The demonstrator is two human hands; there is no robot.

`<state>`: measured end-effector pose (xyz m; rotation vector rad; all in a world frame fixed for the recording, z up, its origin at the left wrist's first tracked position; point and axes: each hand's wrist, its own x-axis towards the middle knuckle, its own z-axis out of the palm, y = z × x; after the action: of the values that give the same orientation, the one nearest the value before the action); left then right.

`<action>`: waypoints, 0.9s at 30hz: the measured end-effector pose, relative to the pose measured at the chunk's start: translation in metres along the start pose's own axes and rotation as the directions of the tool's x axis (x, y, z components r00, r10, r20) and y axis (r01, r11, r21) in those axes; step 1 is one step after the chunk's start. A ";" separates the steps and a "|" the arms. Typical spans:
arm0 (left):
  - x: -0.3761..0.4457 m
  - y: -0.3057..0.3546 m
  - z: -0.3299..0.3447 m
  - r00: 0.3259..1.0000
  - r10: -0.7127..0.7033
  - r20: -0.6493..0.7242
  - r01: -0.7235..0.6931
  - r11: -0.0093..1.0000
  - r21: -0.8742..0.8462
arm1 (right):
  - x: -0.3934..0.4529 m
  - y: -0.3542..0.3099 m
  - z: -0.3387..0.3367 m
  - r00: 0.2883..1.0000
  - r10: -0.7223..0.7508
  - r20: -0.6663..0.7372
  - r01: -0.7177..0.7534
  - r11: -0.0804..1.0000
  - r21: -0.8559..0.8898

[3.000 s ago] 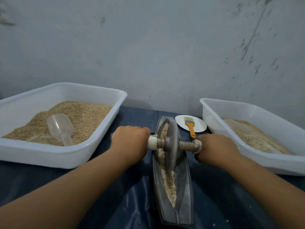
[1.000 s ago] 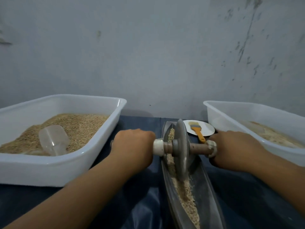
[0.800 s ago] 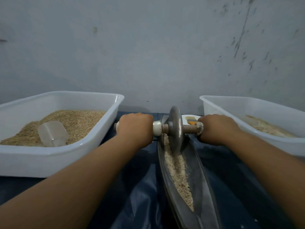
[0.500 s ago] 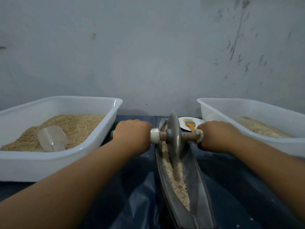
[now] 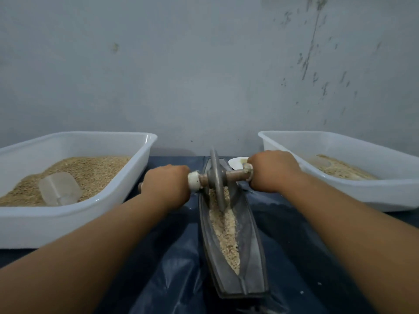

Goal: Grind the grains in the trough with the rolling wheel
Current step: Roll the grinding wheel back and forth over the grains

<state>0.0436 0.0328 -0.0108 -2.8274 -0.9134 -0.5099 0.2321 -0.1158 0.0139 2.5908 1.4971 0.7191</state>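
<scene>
The person's left hand and right hand are each curled in a fist round one end of the axle that runs through the rolling wheel. The wheel stands on edge near the far end of the narrow metal trough, which lies lengthwise on the dark-covered desk between the two arms. The grains lie in a pale strip along the bottom of the trough, reaching from the wheel toward the near tip; they look partly crushed but coarse, so the grinding seems well short of finished. To do this stroke well, both hands should probably press down evenly so the wheel stays upright in the groove, then draw it back along the whole strip. Uneven pressure could tilt the wheel and push grains over the low walls. A white bin of grain stands to the left, another white bin to the right.
</scene>
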 end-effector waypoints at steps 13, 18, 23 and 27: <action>0.006 0.014 -0.016 0.991 0.096 -0.091 -0.075 0.974 0.214 | -0.026 0.006 0.023 0.982 0.113 0.154 -0.143 0.969 0.202; -0.015 0.003 -0.002 0.972 0.132 -0.193 -0.085 0.968 0.236 | -0.037 0.011 0.031 0.997 0.063 0.044 -0.070 0.983 0.171; 0.010 0.015 -0.020 0.992 0.110 -0.054 -0.099 0.979 0.177 | -0.022 0.004 0.022 0.979 0.126 0.157 -0.158 0.965 0.209; -0.017 0.005 -0.007 0.976 0.150 -0.161 -0.109 0.965 0.238 | -0.046 0.008 0.028 0.992 0.087 0.091 -0.106 0.968 0.228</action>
<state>0.0318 0.0178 -0.0101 -2.5656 -0.6982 -0.5876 0.2315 -0.1536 -0.0248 2.8418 1.5246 0.4642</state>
